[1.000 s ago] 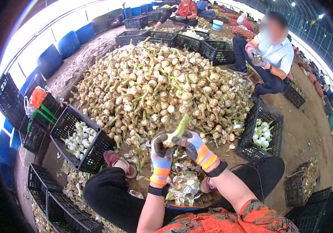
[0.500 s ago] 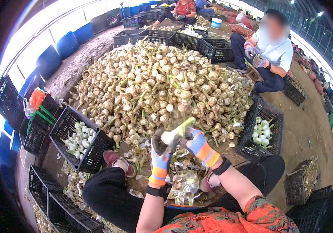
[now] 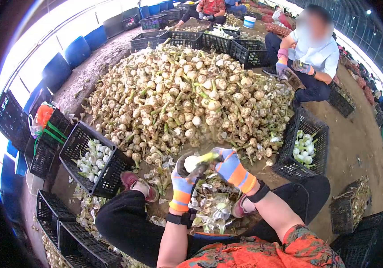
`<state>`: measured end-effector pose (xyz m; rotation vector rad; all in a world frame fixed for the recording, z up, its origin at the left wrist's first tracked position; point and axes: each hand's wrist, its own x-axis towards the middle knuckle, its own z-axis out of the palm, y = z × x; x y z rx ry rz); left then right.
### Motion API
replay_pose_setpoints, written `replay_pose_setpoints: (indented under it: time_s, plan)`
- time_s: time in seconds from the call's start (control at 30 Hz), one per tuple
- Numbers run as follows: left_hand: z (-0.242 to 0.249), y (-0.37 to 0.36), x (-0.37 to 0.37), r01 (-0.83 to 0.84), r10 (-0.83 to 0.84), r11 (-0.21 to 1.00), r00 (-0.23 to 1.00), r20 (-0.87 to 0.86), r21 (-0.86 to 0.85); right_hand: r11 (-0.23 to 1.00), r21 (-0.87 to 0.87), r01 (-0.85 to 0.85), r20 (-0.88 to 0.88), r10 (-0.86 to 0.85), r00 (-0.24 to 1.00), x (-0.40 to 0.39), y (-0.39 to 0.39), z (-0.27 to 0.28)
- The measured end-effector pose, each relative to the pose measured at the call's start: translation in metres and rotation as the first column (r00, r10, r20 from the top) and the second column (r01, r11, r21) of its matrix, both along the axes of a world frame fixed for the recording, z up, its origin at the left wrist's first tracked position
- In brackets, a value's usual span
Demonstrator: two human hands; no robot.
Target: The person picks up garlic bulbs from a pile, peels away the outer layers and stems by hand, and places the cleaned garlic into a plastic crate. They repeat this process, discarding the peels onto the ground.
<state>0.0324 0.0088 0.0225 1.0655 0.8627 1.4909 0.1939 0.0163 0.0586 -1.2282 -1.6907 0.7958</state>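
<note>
Left hand — clamping garlic bulb | right hand — touching stem, grip unclear | white bulbs lying toward right corner of crate

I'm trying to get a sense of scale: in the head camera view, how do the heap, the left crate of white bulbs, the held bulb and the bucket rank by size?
1. Heap
2. Crate
Unranked: bulb and bucket. Both look small, and the bulb is much nearer the camera.
</note>
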Motion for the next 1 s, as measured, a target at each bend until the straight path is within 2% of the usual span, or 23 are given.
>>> replay_pose_setpoints:
  time_s: [0.07,0.1,0.13,0.2,0.23,0.27,0.33,0.37,0.4,0.43,0.47,0.5,0.53,0.6,0.63,0.7,0.73,0.77,0.8,0.83,0.87,0.93,1.0]
  plan:
    - [0.001,0.003,-0.002,0.067,-0.069,0.997,0.996,-0.057,-0.044,0.955,-0.252,-0.156,-0.425,0.036,0.904,0.008,0.013,-0.014]
    - [0.003,0.003,-0.002,0.052,-0.058,0.996,0.994,-0.093,-0.069,0.979,-0.19,-0.068,-0.293,0.009,0.956,0.006,0.015,-0.016]
    - [0.005,0.003,-0.003,0.048,-0.054,0.997,0.994,-0.092,-0.066,0.98,-0.187,-0.071,-0.291,0.014,0.956,0.005,0.015,-0.019]
    - [0.006,-0.002,-0.008,0.124,-0.134,0.976,0.99,-0.043,-0.178,0.967,-0.233,-0.101,-0.59,-0.058,0.805,0.001,0.01,-0.024]
    - [0.006,-0.002,-0.014,0.154,-0.176,0.981,0.959,-0.223,-0.115,0.93,-0.359,0.074,-0.474,-0.25,0.844,0.004,0.018,-0.034]
    - [0.014,-0.007,-0.014,0.273,-0.272,0.953,0.962,0.021,-0.133,0.947,-0.296,0.125,-0.521,-0.27,0.81,0.024,0.034,-0.071]
    - [0.027,-0.015,-0.022,0.428,-0.398,0.886,0.899,0.182,-0.177,0.897,-0.394,0.201,-0.624,-0.422,0.658,0.047,0.044,-0.067]
    - [0.023,-0.013,-0.024,0.46,-0.41,0.872,0.873,0.263,-0.168,0.915,-0.342,0.214,-0.288,-0.319,0.903,0.054,0.049,-0.065]
    - [0.016,-0.01,-0.024,0.456,-0.407,0.874,0.875,0.263,-0.166,0.935,-0.288,0.208,0.112,-0.183,0.977,0.059,0.052,-0.065]
    - [0.011,-0.007,-0.023,0.399,-0.378,0.909,0.911,0.165,-0.12,0.931,-0.35,0.105,0.396,0.045,0.917,0.051,0.047,-0.057]
    - [0.005,-0.005,-0.021,0.348,-0.343,0.935,0.937,0.069,-0.07,0.974,-0.132,0.186,0.605,-0.069,0.793,0.043,0.032,-0.052]
    - [0.007,-0.002,-0.018,0.269,-0.253,0.963,0.937,-0.242,0.032,0.986,-0.163,0.016,0.345,0.041,0.938,0.037,0.031,-0.041]
    - [0.0,0.0,-0.015,0.241,-0.217,0.969,0.93,-0.297,0.045,0.977,-0.145,-0.156,0.054,0.165,0.985,0.031,0.029,-0.03]
    - [0.024,-0.009,-0.007,0.339,-0.342,0.939,0.938,-0.049,-0.065,0.854,-0.307,-0.419,-0.381,0.294,0.877,0.007,0.008,0.009]
    - [0.02,-0.01,-0.005,0.341,-0.345,0.938,0.937,-0.054,-0.068,0.892,-0.316,-0.324,-0.107,0.306,0.946,0.001,0.004,0.023]
    - [0.0,-0.005,-0.003,0.175,-0.129,0.975,0.949,0.289,-0.138,0.932,-0.277,-0.233,-0.117,0.208,0.971,-0.003,0.005,0.015]
    - [-0.004,0.001,-0.009,0.221,-0.169,0.969,0.918,0.36,-0.109,0.959,-0.245,-0.142,-0.126,0.114,0.986,-0.005,0.005,0.007]
    - [-0.01,-0.001,-0.006,0.148,-0.057,0.965,0.924,0.379,-0.216,0.976,-0.159,-0.146,-0.25,0.104,0.963,-0.006,0.008,-0.011]
    - [-0.001,-0.005,0.001,0.077,0.057,0.943,0.921,0.385,-0.323,0.976,-0.161,-0.146,-0.251,0.102,0.963,-0.01,0.004,-0.014]
    - [-0.002,-0.006,0.002,0.044,0.007,0.987,0.949,0.314,-0.154,0.953,-0.219,-0.208,-0.403,0.106,0.909,-0.014,0.0,-0.017]
    - [-0.006,-0.005,0.001,0.045,0.007,0.987,0.95,0.313,-0.157,0.924,-0.265,-0.277,-0.545,0.094,0.833,-0.018,-0.003,-0.021]
    - [-0.013,0.0,-0.001,0.199,0.026,0.948,0.728,0.685,-0.248,0.918,-0.277,-0.285,-0.643,0.043,0.764,-0.021,0.001,-0.032]
    - [-0.023,0.002,-0.005,0.21,0.013,0.958,0.652,0.758,-0.197,0.923,-0.376,-0.086,-0.678,-0.21,0.704,-0.016,0.008,-0.041]
